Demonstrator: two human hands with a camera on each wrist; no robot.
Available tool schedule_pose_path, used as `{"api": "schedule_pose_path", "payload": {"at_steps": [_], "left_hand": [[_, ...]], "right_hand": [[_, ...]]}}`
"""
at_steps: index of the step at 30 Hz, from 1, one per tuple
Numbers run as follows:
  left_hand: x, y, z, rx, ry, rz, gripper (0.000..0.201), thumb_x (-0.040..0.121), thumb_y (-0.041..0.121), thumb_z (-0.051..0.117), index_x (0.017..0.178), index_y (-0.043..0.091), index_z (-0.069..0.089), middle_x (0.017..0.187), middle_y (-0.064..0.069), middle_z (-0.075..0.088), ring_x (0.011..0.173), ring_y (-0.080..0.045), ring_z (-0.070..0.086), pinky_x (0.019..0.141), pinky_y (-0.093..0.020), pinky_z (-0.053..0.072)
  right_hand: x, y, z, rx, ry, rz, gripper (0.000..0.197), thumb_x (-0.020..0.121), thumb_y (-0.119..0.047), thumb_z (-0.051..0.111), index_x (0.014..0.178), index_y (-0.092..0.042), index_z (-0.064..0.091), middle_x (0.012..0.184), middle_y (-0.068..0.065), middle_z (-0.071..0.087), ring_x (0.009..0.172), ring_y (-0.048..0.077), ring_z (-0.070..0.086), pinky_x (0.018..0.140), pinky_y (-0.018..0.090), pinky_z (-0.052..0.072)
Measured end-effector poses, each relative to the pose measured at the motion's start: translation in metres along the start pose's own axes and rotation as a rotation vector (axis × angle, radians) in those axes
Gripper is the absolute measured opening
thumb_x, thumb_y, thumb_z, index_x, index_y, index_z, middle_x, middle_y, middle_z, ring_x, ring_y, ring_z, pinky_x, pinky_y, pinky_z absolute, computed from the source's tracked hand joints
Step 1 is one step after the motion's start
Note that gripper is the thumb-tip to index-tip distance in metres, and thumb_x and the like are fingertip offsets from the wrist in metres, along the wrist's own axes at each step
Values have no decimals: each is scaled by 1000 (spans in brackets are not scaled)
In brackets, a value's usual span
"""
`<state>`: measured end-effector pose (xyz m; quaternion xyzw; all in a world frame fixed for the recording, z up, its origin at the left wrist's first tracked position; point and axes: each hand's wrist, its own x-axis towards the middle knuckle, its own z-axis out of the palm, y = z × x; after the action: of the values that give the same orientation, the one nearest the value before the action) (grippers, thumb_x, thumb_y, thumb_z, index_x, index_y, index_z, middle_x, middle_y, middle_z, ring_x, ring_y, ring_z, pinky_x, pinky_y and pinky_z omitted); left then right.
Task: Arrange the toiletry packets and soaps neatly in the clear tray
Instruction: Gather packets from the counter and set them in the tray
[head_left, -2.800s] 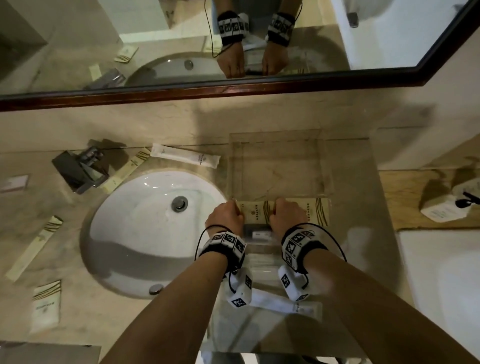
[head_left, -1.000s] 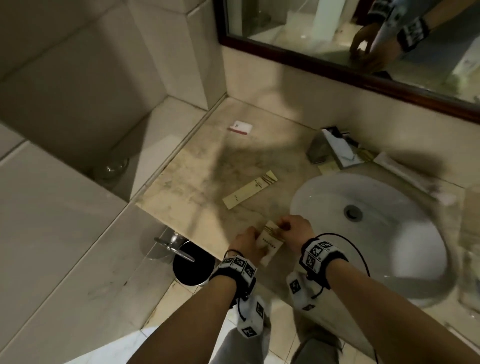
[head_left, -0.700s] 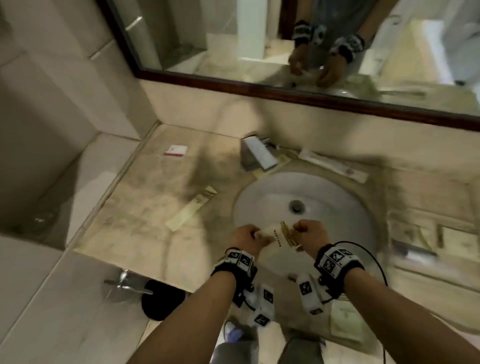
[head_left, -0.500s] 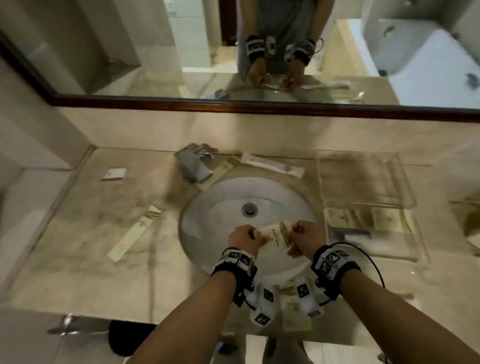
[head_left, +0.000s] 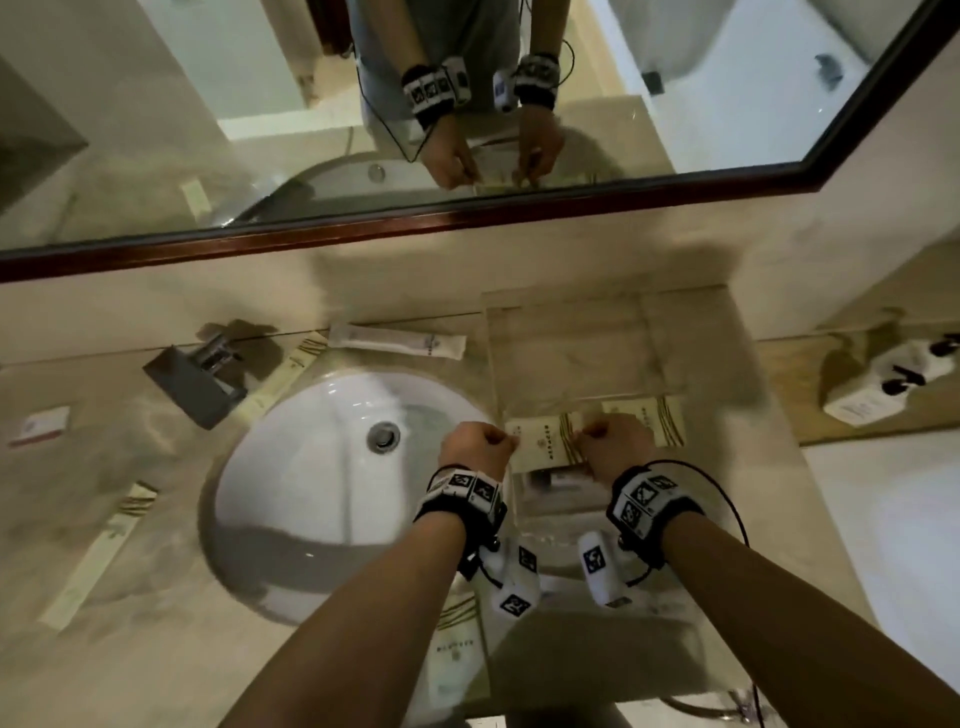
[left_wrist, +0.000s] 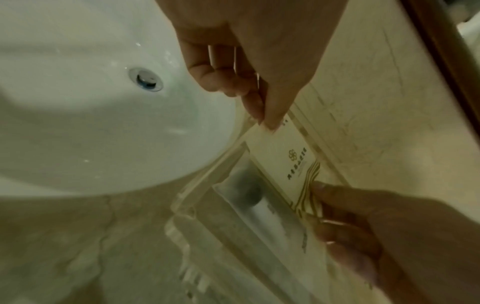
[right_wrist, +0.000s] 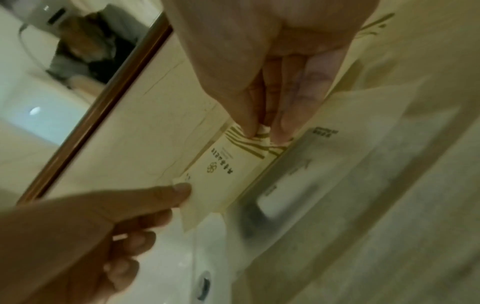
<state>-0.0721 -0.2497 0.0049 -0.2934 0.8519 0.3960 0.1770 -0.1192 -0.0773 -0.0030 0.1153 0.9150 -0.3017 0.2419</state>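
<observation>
- my left hand (head_left: 475, 449) and right hand (head_left: 613, 449) each pinch an end of the flat cream packet with gold stripes (head_left: 545, 441).
- i hold it just over the near left part of the clear plastic tray (head_left: 566, 312), beside another cream packet (head_left: 652, 418).
- the tray's far half is bare.
- the tray touches the round white sink (head_left: 311, 467) on the beige marble counter (head_left: 78, 499), below a wood-framed mirror (head_left: 467, 213).

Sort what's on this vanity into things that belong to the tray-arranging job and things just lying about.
Part of the job:
- clear tray
- cream packet pinched by left hand and right hand
- second packet in the tray
- white tube
- long sachet
- packet by the faucet

Just lying about:
- faucet
- sink
- small card
- pump bottles
</observation>
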Motion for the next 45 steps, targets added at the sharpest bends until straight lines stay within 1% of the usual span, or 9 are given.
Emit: {"api": "schedule_pose_path", "payload": {"at_steps": [4,8,13,15,25,30,35,39,45], "left_hand": [[8,12,8,163,12,48,28,86,36,60,86,13,75,86,-7,74,86,-25,68,77,-29,55],[13,20,14,323,60,71,25,86,36,59,90,15,72,94,-6,72,90,-27,66,78,-31,52],[23,21,23,437,75,119,18,86,32,57,94,19,66,102,-3,67,94,-25,63,76,-32,50],[25,20,25,465,67,147,16,87,30,55,95,19,64,102,-2,67,93,-25,63,75,-33,50],[12,-7,-2,230,92,147,25,91,45,51,90,21,53,88,-3,67,84,-25,62,72,-34,50],[-4,-40,-50,152,214,26,28,93,43,47,93,18,58,88,-2,60,89,-28,62,81,-34,49],[-29,-104,-87,137,275,-27,23,91,40,47,95,21,58,90,-8,70,87,-32,64,76,-35,51],[-57,-155,-94,124,228,-77,26,92,42,46,87,19,58,89,-8,70,84,-29,63,77,-35,53],[-90,-198,-75,165,87,-15,23,93,43,46,87,21,52,88,-5,69,79,-26,63,76,-34,55]], "right_hand": [[17,-4,-5,-186,-41,-66,28,89,-34,59,82,-9,70,79,10,69,71,27,62,64,32,52],[26,-7,-2,-271,-28,-91,24,87,-36,58,84,-13,67,86,9,69,75,27,62,61,29,46],[29,-9,0,-291,-3,-123,17,86,-29,60,91,-13,61,89,9,65,81,28,63,69,35,54],[28,-9,3,-320,12,-134,16,87,-29,60,93,-14,58,89,9,65,77,26,61,64,32,51],[10,-27,10,-230,20,-229,21,91,-32,53,86,-13,61,79,5,63,73,25,59,65,31,51],[-11,-67,36,-202,-61,-360,24,91,-35,51,80,-16,62,76,3,65,70,21,61,65,30,51],[-40,-93,70,-200,-110,-484,23,89,-31,56,77,-13,65,80,7,67,76,25,62,72,35,53],[-69,-89,96,-267,-143,-505,20,88,-30,56,73,-18,60,77,5,64,75,24,60,69,31,49],[-115,-55,117,-342,-154,-386,20,89,-32,56,88,-15,66,88,4,65,80,23,61,72,32,51]]}}
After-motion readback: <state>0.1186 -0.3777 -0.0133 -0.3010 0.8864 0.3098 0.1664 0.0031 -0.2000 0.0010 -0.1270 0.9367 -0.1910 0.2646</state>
